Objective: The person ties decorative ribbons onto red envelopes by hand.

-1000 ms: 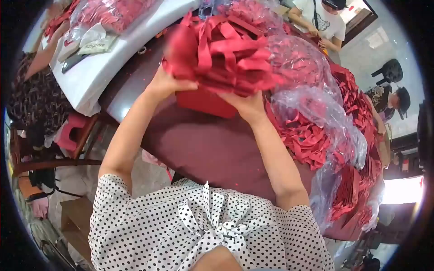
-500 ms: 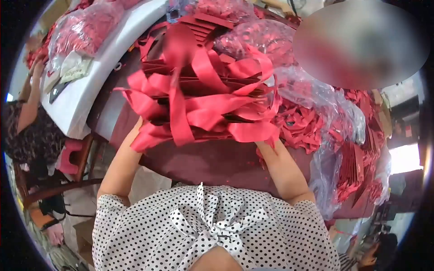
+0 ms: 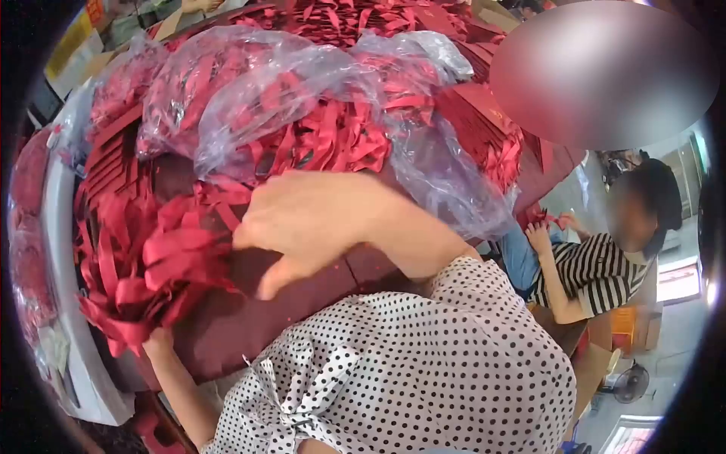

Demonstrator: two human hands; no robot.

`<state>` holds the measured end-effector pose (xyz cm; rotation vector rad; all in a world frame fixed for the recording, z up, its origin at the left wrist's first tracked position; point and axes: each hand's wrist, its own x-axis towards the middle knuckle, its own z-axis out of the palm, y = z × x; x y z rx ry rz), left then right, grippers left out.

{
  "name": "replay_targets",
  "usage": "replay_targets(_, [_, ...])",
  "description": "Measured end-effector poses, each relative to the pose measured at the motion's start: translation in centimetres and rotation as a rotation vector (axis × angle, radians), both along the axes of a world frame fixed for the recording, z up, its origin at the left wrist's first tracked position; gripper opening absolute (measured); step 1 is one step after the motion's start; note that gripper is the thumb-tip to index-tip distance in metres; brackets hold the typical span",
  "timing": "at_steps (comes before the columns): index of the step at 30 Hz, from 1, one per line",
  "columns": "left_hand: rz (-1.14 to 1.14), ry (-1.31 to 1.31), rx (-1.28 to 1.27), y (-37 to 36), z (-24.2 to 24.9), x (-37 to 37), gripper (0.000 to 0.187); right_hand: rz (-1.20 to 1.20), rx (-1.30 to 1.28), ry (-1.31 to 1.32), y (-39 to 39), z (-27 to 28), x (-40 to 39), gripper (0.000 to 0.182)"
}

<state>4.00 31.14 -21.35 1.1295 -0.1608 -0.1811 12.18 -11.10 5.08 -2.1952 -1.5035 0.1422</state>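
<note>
A bundle of dark-red folded paper pieces with loose red ribbons (image 3: 162,261) is at the left of the table. At its near edge my left hand (image 3: 157,342) grips it, the fingers mostly hidden under the ribbons. My right hand (image 3: 310,219) reaches across the table just right of the bundle. Its thumb is spread away from the fingers and nothing is in it. Behind the bundle lies a fanned stack of dark-red paper pieces (image 3: 113,170).
Clear plastic bags (image 3: 249,98) full of red ribbons cover the table's (image 3: 302,299) far side. More ribboned stacks (image 3: 484,121) lie at the right. A person in a striped top (image 3: 597,272) sits at the right, hands on red ribbon. A white ledge (image 3: 72,287) runs along the left.
My view has turned to the right. The bundle, raised between both hands before, is now lower at the left. My right hand has come off it.
</note>
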Motion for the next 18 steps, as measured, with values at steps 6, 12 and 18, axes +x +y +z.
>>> replay_targets(6, [-0.161, -0.098, -0.145, 0.5, -0.2, 0.4, 0.048, -0.021, 0.745, -0.108, 1.3, 12.7, -2.7, 0.074])
replay_targets(12, [-0.275, -0.189, -0.291, 0.9, 0.1, -1.0, 0.049, 0.026, 0.008, -0.277, 9.4, 5.9, -2.2, 0.106])
replay_targets(18, [-0.288, -0.26, -0.439, 1.0, 0.8, 0.3, 0.049, -0.049, 0.262, -0.481, 10.0, 4.6, -2.7, 0.119])
